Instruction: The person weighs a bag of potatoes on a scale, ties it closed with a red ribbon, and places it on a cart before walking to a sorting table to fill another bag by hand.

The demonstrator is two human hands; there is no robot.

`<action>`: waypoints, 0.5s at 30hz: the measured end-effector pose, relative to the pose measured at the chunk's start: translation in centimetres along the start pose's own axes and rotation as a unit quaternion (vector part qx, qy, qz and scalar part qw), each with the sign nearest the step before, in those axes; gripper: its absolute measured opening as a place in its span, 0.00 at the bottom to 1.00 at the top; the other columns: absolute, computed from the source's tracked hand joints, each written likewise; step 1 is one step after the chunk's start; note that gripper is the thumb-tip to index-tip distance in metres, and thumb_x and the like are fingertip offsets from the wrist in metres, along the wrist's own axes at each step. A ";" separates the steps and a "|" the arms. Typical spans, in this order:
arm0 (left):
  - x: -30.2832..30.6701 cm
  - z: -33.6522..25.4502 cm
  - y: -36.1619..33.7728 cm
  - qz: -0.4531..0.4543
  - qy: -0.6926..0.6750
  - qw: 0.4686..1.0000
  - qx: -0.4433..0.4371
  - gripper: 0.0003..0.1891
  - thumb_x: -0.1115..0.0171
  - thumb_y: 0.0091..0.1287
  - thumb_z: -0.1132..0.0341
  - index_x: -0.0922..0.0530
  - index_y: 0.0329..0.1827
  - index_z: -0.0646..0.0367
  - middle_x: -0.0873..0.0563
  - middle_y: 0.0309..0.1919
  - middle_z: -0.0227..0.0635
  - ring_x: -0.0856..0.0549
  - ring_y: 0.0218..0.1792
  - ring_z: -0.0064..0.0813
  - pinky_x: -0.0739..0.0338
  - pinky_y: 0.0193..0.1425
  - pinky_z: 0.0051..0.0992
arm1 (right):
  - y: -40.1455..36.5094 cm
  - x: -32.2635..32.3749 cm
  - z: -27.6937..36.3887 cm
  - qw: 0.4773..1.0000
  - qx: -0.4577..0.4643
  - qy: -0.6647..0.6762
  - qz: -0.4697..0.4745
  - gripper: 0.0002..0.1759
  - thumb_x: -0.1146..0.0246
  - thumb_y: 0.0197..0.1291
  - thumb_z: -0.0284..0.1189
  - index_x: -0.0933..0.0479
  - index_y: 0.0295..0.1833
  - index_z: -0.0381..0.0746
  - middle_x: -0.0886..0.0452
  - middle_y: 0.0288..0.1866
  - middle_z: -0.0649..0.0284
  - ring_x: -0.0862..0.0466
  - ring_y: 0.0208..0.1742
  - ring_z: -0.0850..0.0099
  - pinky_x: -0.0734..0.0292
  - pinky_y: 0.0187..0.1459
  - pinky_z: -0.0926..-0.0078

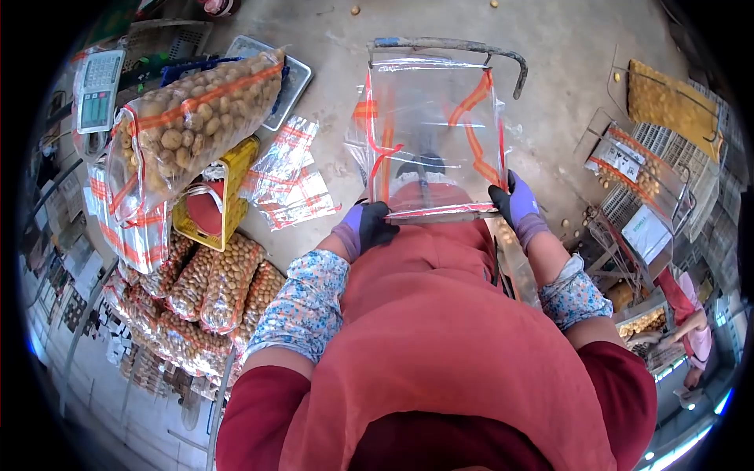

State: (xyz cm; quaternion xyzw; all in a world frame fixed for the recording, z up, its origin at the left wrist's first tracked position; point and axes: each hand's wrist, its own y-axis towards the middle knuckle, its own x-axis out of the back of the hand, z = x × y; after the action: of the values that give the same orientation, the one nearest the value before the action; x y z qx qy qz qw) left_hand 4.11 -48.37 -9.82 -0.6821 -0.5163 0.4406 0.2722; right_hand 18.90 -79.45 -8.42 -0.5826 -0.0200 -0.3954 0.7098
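Note:
A clear plastic bag (428, 102) with orange-red stripes hangs stretched over a metal frame (448, 45) in front of my body. My left hand (366, 225), in a purple and black glove, is closed on the bag's near left corner. At the near right corner, my right hand (518, 206), gloved the same way, has its fingers closed on the edge. A red and white band runs between the two hands. No potatoes show inside the bag.
At the left, a full potato bag (188, 125) lies near a scale (98, 98) and a yellow crate (239, 173). Filled bags (228, 286) are piled below, beside flat empty bags (290, 180). At the right are racks with potatoes (628, 165) and a co-worker (695, 322).

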 end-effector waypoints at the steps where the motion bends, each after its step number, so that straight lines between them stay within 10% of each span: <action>1: 0.3 1.0 0.2 0.023 0.062 0.991 -0.112 0.16 0.39 0.64 0.66 0.25 0.53 0.58 0.16 0.39 0.39 0.14 0.40 0.33 0.18 0.36 0.31 | 0.2 -1.0 -1.0 0.999 0.009 -0.032 -0.019 0.28 0.36 0.52 0.37 0.26 0.60 0.38 0.20 0.57 0.49 0.20 0.57 0.55 0.28 0.58 0.64; 3: -0.1 -0.1 0.0 -0.021 -0.016 0.994 -0.103 0.13 0.40 0.66 0.64 0.24 0.52 0.57 0.16 0.37 0.36 0.14 0.37 0.33 0.18 0.35 0.30 | -0.3 -0.9 0.4 0.998 0.004 -0.064 -0.010 0.30 0.34 0.52 0.40 0.26 0.58 0.35 0.19 0.54 0.48 0.19 0.56 0.55 0.27 0.57 0.65; 5: -2.2 -1.9 -0.3 -0.152 -0.290 0.934 0.146 0.12 0.39 0.66 0.64 0.23 0.51 0.55 0.16 0.35 0.34 0.14 0.35 0.32 0.17 0.35 0.28 | -0.3 -1.2 0.3 0.999 0.007 0.015 0.036 0.31 0.34 0.52 0.42 0.26 0.58 0.34 0.19 0.53 0.48 0.20 0.56 0.54 0.27 0.57 0.64; 12: -3.3 4.5 4.2 -0.300 -0.078 0.949 0.049 0.11 0.42 0.67 0.60 0.21 0.38 0.59 0.17 0.29 0.44 0.17 0.28 0.38 0.22 0.31 0.35 | 1.3 -2.2 -4.1 0.993 0.019 0.082 0.086 0.27 0.43 0.57 0.27 0.32 0.64 0.34 0.21 0.40 0.59 0.22 0.39 0.74 0.25 0.40 0.75; 15: -3.6 2.8 4.0 -0.349 0.118 0.929 0.030 0.14 0.41 0.64 0.59 0.20 0.45 0.60 0.15 0.35 0.50 0.16 0.36 0.46 0.22 0.43 0.40 | 1.7 -3.0 -8.6 0.984 0.084 0.137 0.074 0.29 0.45 0.60 0.25 0.37 0.68 0.34 0.25 0.54 0.61 0.24 0.50 0.73 0.27 0.52 0.76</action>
State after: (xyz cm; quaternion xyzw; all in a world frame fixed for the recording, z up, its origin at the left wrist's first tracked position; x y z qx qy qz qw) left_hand 3.26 -53.23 -13.27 -0.4978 -0.6725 0.2489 0.4879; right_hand 14.13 -85.10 -14.01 -0.4611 0.0874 -0.4151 0.7794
